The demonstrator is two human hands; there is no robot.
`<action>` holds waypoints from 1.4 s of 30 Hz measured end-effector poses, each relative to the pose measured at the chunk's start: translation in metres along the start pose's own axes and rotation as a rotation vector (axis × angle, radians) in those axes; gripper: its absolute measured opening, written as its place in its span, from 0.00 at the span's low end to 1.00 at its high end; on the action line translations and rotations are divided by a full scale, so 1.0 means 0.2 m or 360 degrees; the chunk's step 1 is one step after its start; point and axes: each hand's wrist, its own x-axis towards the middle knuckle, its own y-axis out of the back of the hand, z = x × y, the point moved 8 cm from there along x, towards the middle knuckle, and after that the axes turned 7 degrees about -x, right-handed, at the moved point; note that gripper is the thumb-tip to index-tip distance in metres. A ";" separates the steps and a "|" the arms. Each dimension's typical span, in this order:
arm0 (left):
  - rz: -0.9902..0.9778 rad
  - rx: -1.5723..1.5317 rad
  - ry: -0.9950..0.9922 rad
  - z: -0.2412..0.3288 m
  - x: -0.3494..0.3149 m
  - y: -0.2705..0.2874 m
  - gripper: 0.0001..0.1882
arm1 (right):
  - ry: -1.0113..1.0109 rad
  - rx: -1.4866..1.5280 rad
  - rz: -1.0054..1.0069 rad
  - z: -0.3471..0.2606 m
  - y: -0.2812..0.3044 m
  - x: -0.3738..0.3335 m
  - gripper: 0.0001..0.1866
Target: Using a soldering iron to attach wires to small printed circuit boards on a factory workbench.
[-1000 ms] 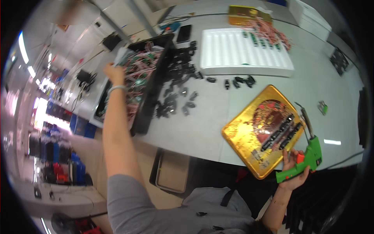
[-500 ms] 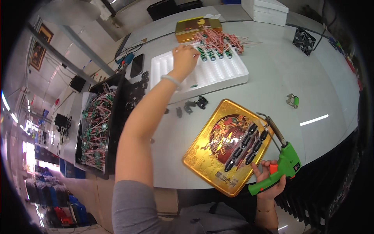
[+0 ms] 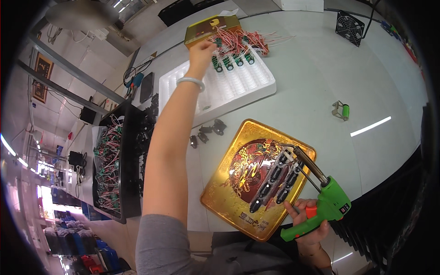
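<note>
At the far edge of the white foam tray [image 3: 247, 90], my left hand [image 3: 201, 54] is closed in a pinch beside the pink wires; what its fingertips hold, if anything, is hard to make out. Green circuit boards with wires [image 3: 228, 63] lie in a row in the tray's far part. My right hand [image 3: 316, 236] is wrapped round the handle of a green soldering gun [image 3: 333, 198] with a red trigger. Its metal tip hangs over two strips of small black parts [image 3: 275, 176], which lie on a gold tin lid [image 3: 220, 192].
A bundle of pink wires [image 3: 247, 41] lies against a gold tin [image 3: 192, 34]. On the left stands a black bin [image 3: 130, 183] of wired boards. Loose black parts [image 3: 206, 133] lie before the tray; a small fan [image 3: 349, 27] and a green-roller stand [image 3: 341, 111] are on the right.
My left hand has gone farther and to the left, toward the tin and wires. The soldering gun's tip now sits farther over the black strips. The whole view has shifted slightly.
</note>
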 end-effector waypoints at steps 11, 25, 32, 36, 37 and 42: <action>0.0488 -0.1396 -0.0234 0.40 0.08 0.71 0.05 | 0.0049 -0.0011 -0.0044 -0.02 -0.03 0.00 0.26; -0.0253 -0.1185 0.0405 0.82 -1.30 0.71 0.06 | 0.0048 -0.0035 -0.0107 -0.01 0.00 0.00 0.30; -0.0697 -0.1472 0.1012 0.82 -2.00 0.33 0.08 | -0.0145 -0.0340 -0.0083 0.01 -0.24 -0.18 0.31; -0.1006 -0.1695 0.1096 0.88 -2.22 0.19 0.08 | -0.0144 -0.0796 -0.0190 0.01 -0.40 -0.24 0.29; -0.1053 -0.1680 0.1120 0.88 -2.26 0.16 0.08 | -0.0249 -0.0911 -0.0284 0.03 -0.42 -0.25 0.31; -0.1062 -0.1828 0.1099 0.91 -2.32 0.14 0.08 | -0.0572 -0.0890 -0.0271 0.10 -0.42 -0.32 0.32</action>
